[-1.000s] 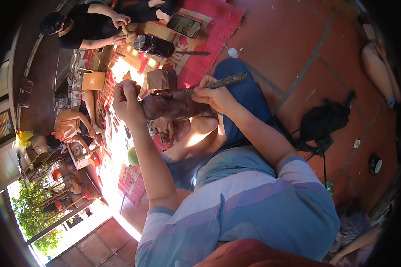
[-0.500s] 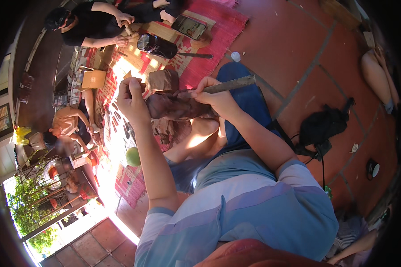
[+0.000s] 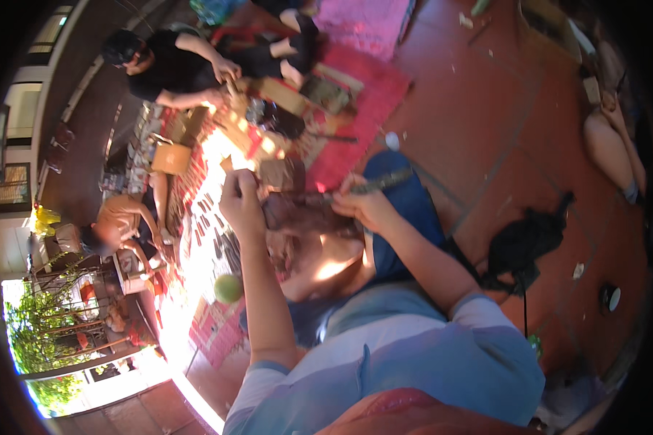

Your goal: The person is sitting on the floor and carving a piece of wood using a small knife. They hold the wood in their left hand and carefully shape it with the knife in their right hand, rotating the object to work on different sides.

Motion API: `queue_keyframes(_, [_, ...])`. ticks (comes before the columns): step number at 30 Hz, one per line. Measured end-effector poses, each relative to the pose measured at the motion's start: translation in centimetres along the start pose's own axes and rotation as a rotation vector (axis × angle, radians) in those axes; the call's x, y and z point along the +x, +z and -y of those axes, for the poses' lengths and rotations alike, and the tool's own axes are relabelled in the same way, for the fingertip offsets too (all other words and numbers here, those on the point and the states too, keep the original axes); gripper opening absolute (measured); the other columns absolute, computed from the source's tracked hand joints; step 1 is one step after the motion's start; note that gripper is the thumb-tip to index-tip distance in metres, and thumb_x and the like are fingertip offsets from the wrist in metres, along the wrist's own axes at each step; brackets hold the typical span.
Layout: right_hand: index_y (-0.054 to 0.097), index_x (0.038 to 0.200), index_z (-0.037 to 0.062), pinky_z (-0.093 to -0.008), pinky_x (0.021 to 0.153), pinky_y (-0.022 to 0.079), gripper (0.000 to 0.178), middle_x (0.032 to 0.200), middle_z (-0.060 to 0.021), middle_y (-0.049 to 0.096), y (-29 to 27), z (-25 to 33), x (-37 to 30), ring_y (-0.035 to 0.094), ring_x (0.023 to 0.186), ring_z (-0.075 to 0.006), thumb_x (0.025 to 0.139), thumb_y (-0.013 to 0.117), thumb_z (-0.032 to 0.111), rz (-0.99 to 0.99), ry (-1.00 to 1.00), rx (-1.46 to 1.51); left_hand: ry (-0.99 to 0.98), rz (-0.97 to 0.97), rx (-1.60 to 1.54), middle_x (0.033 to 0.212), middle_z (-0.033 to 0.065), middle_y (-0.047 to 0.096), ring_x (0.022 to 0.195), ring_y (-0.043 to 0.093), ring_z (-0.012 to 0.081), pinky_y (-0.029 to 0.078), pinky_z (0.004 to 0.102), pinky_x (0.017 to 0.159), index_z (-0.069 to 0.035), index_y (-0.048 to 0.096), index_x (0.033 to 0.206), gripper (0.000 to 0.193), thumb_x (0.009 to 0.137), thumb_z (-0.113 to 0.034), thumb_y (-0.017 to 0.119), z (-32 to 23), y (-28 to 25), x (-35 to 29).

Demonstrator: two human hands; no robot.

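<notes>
Here's the dark brown lumpy piece point(image 3: 308, 212), lying sideways just beyond the person's bare shin, and both hands are right at it! At its left end, the left hand point(image 3: 241, 201) curls into a fist, knuckles up; whether anything sits inside those fingers, I cannot tell. Over at the piece's right end, the right hand point(image 3: 364, 203) pinches a grey-green stick-like tool point(image 3: 390, 180), its thick end jutting out to the right, away from the piece; the other end is too blurred to make out. Just beyond the piece stands a brown block point(image 3: 281, 175), and farther past it a dark cylinder point(image 3: 274, 118). Off to the piece's left lie slim dark tools point(image 3: 204, 219) in bright sun, while a green ball point(image 3: 228, 288) sits nearer the wearer, left of the piece. Well right of it rests a black bag point(image 3: 533, 243); far beyond, to its left, sits a co-worker in a black top point(image 3: 170, 65).
</notes>
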State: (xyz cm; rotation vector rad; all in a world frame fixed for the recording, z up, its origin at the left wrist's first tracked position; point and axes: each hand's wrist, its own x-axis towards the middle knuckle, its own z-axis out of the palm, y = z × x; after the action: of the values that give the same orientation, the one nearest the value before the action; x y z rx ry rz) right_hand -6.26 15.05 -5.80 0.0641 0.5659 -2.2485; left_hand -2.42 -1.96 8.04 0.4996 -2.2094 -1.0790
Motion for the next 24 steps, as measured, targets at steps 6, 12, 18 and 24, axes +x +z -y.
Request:
queue_keyframes(6, [0.051, 0.083, 0.0087, -0.0313, 0.075, 0.052, 0.014, 0.085, -0.0039, 0.058, 0.5, 0.6, -0.6, 0.061, 0.088, -0.0170, 0.081, 0.061, -0.001, -0.062, -0.038, -0.073, -0.064, 0.034, -0.096, 0.072, 0.0027, 0.059, 0.067, 0.054, 0.0060, 0.043, 0.0199, 0.062, 0.001, 0.059, 0.085, 0.019, 0.091, -0.016, 0.052, -1.3, 0.7, -0.1])
queue_keyframes(12, [0.051, 0.085, 0.0080, -0.0323, 0.076, 0.051, 0.014, 0.088, -0.0055, 0.059, -0.3, 0.8, 0.0, 0.062, 0.085, -0.0187, 0.081, 0.060, -0.001, 0.026, 0.010, 0.008, -0.042, 0.019, -0.132, 0.072, 0.0023, 0.058, 0.066, 0.053, 0.0056, 0.043, 0.0194, 0.061, 0.002, 0.059, 0.086, 0.020, 0.091, -0.016, 0.053, -1.8, 0.5, -0.2])
queue_keyframes(18, [0.051, 0.086, 0.0089, -0.0312, 0.075, 0.051, 0.014, 0.087, -0.0041, 0.058, 1.4, 1.0, -0.9, 0.062, 0.085, -0.0179, 0.082, 0.061, 0.000, -0.045, -0.054, -0.031, -0.035, 0.012, -0.089, 0.072, 0.0028, 0.059, 0.066, 0.054, 0.0065, 0.043, 0.0203, 0.061, 0.002, 0.060, 0.086, 0.021, 0.091, -0.018, 0.053, -1.0, 0.6, -0.1])
queue_keyframes(24, [0.051, 0.088, 0.0090, -0.0304, 0.078, 0.050, 0.013, 0.088, -0.0030, 0.058, -0.4, 0.5, 0.0, 0.061, 0.087, -0.0170, 0.083, 0.060, 0.000, -0.026, 0.011, 0.048, -0.016, 0.028, -0.069, 0.070, 0.0027, 0.060, 0.066, 0.054, 0.0068, 0.043, 0.0212, 0.063, 0.001, 0.059, 0.085, 0.023, 0.091, -0.020, 0.052, -0.9, 0.6, 0.2])
